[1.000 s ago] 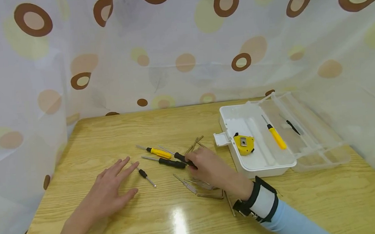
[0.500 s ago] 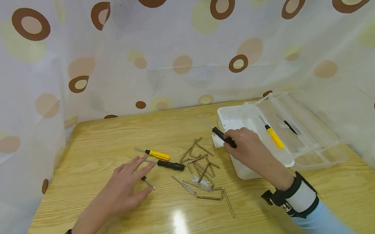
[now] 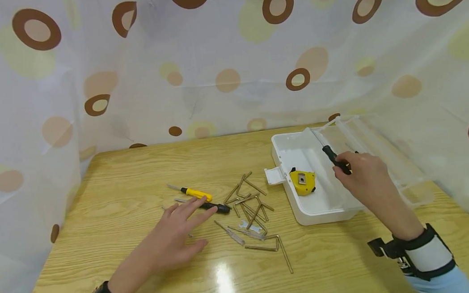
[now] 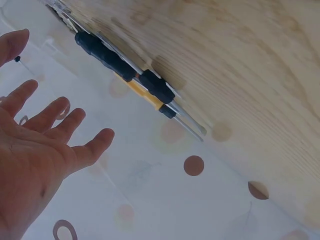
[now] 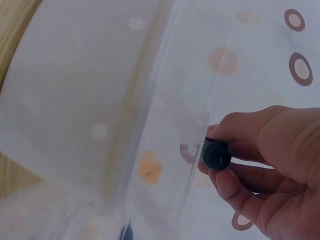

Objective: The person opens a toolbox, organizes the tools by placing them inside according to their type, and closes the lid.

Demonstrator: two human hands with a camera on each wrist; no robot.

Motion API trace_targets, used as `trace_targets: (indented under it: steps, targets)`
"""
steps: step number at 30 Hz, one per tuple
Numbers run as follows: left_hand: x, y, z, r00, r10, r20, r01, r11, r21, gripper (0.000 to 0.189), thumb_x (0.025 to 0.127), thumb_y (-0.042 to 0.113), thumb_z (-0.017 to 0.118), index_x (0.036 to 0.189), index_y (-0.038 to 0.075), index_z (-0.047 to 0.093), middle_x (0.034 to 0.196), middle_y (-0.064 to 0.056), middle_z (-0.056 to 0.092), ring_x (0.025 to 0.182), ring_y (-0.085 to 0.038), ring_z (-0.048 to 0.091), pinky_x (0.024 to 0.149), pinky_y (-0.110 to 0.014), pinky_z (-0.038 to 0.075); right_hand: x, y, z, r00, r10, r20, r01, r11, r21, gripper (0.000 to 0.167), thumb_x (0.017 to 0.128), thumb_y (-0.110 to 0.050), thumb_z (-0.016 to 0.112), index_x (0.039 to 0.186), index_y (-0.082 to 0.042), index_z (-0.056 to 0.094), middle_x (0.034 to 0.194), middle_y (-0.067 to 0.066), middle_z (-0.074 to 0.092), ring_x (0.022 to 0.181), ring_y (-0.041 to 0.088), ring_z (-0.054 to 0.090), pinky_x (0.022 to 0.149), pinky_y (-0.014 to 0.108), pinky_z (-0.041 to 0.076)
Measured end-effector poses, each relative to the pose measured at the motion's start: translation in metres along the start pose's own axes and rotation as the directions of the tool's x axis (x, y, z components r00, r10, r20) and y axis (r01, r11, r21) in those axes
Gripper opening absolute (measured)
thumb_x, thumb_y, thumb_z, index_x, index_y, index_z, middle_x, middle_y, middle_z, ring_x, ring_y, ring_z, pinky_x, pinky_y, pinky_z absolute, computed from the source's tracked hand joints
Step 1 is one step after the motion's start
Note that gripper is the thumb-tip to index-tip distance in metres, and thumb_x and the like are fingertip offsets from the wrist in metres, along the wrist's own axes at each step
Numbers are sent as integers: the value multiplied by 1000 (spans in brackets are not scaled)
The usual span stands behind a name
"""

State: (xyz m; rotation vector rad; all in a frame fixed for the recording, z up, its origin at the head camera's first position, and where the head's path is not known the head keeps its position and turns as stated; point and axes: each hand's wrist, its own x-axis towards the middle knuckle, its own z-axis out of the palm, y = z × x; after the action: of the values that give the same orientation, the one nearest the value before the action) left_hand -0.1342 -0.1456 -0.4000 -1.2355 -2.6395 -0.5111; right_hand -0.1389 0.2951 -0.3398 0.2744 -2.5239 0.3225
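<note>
My right hand (image 3: 365,179) pinches the black handle of a screwdriver (image 3: 332,155), held over the right part of the open white box, shaft pointing away. In the right wrist view its black handle end (image 5: 217,156) shows between thumb and fingers. My left hand (image 3: 171,240) is spread over the table at the left and holds nothing. By its fingertips lie a black-handled screwdriver (image 3: 222,208) and a yellow-handled screwdriver (image 3: 195,193). A short shaft with a black grip (image 4: 156,86), mostly hidden by the hand in the head view, shows in the left wrist view.
The white box (image 3: 288,161) contains a yellow tape measure (image 3: 302,182); its clear lid (image 3: 409,171) lies folded back right. Several hex keys (image 3: 258,207), a small flat wrench (image 3: 250,227) and two clear-handled screwdrivers (image 3: 236,237) lie mid-table. A patterned curtain (image 3: 198,77) hangs behind.
The right hand has lifted the black screwdriver from the table and carried it right, past the tape measure, over the box. The left hand has drifted right over the screwdrivers.
</note>
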Motion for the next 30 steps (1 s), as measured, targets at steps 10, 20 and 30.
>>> trace_targets:
  steps: [10,20,30]
  targets:
    - [1,12,7,999,20,30,-21,999,35,70,90,35,76,154,27,48,161,-9,44,147,-33,45,105,-67,44,-18,23,-3,997,34,67,-34,999,-2,14,84,2,73,95,10,71,68,19,69,48,16,45,45,27,30]
    - [-1,12,7,1000,12,3,-13,996,84,72,86,36,79,151,25,51,160,-10,45,144,-34,48,104,-65,46,-21,24,-1,999,8,36,-7,999,-33,16,82,3,74,95,12,72,78,28,71,55,34,58,47,44,45]
    - [-14,-4,1,998,-62,-16,63,994,91,71,87,34,80,151,21,52,158,-14,48,142,-40,50,100,-70,47,-22,2,11,983,-132,-126,124,990,-69,10,78,-1,77,86,5,74,80,22,70,68,40,64,48,50,50]
